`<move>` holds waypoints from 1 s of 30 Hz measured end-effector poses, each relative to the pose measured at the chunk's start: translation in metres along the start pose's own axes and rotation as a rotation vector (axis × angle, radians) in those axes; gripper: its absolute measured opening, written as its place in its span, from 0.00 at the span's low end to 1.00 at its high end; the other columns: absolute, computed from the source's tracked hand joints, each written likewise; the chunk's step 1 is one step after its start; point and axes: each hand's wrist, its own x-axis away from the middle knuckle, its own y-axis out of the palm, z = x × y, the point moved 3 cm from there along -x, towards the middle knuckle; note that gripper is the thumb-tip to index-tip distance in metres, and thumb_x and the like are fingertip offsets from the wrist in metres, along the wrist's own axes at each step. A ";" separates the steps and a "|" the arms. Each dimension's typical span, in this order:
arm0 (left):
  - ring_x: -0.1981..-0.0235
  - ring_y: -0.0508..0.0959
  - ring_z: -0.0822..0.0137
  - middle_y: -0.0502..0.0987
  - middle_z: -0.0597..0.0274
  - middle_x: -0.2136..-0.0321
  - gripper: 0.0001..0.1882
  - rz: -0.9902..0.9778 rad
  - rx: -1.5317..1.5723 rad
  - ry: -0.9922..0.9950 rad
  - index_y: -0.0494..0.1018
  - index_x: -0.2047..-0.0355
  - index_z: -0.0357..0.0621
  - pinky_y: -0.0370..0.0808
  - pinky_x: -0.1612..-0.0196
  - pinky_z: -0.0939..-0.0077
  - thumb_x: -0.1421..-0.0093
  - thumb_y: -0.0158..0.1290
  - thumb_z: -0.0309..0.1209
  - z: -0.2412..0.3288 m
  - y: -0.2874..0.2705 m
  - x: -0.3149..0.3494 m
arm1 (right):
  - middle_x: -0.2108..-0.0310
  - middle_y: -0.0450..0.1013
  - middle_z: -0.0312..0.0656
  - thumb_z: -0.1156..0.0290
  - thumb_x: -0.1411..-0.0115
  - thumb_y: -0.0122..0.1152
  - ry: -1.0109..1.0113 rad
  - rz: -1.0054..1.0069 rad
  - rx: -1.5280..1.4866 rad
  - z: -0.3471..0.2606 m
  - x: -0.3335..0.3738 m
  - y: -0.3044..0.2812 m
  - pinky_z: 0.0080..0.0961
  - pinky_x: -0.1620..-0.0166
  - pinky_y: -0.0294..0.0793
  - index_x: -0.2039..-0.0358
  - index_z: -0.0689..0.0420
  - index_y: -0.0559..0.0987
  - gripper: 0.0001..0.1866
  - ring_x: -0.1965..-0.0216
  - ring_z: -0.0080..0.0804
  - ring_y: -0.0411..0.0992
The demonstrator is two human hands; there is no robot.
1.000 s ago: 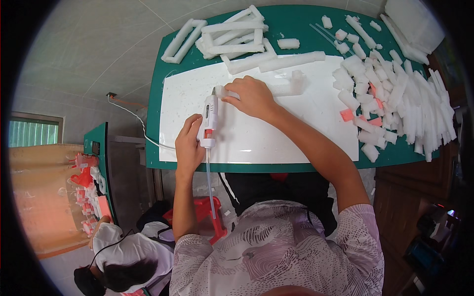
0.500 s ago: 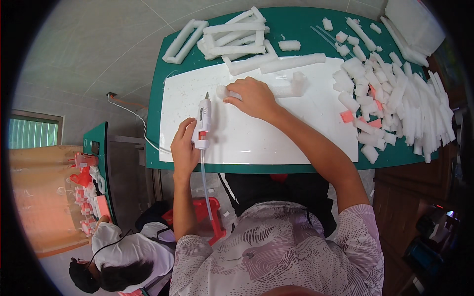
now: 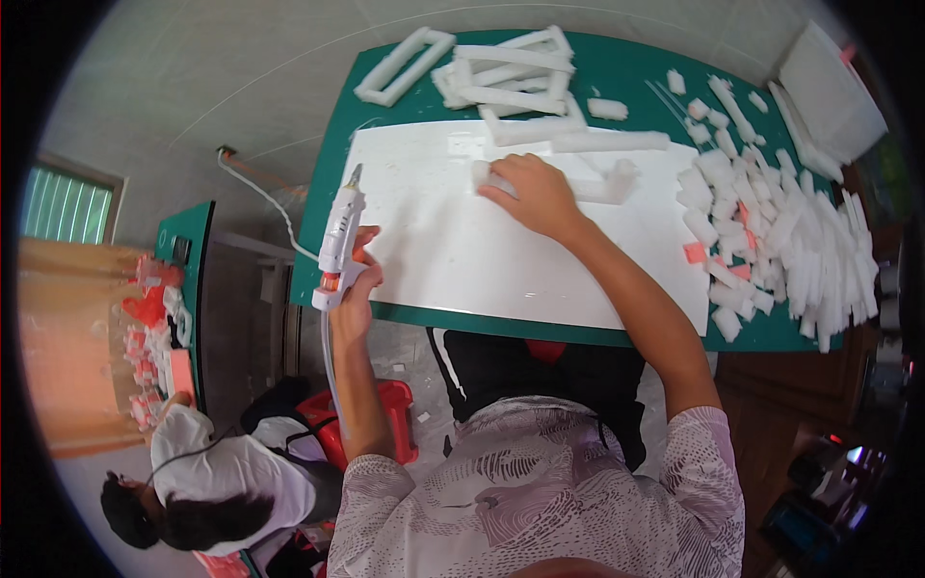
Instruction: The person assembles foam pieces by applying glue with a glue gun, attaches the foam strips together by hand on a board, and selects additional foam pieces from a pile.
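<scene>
Your green table (image 3: 617, 72) carries a white sheet (image 3: 540, 260). By its near-left corner, your left hand (image 3: 356, 294) is wrapped around a glue gun (image 3: 340, 231). Farther in, your right hand (image 3: 540, 197) closes over the left end of a foam strip (image 3: 599, 190), seemingly a half-built frame. Loose foam pieces (image 3: 814, 255) toward the right edge look unused; finished-looking frames (image 3: 515, 58) lie along the far edge.

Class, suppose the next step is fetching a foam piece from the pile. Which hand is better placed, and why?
Probably the right hand: it is nearer the foam pile, though it would have to release the white foam bar. The left hand is farther away, holding the glue gun.
</scene>
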 end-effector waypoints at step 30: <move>0.86 0.67 0.68 0.75 0.42 0.50 0.29 -0.293 1.154 -0.139 0.69 0.44 0.39 0.64 0.83 0.74 0.50 0.48 0.19 0.005 -0.013 0.027 | 0.50 0.72 0.49 0.66 0.45 0.70 0.058 0.023 -0.105 -0.025 0.002 -0.035 0.35 0.46 0.73 0.34 0.55 0.62 0.40 0.51 0.44 0.71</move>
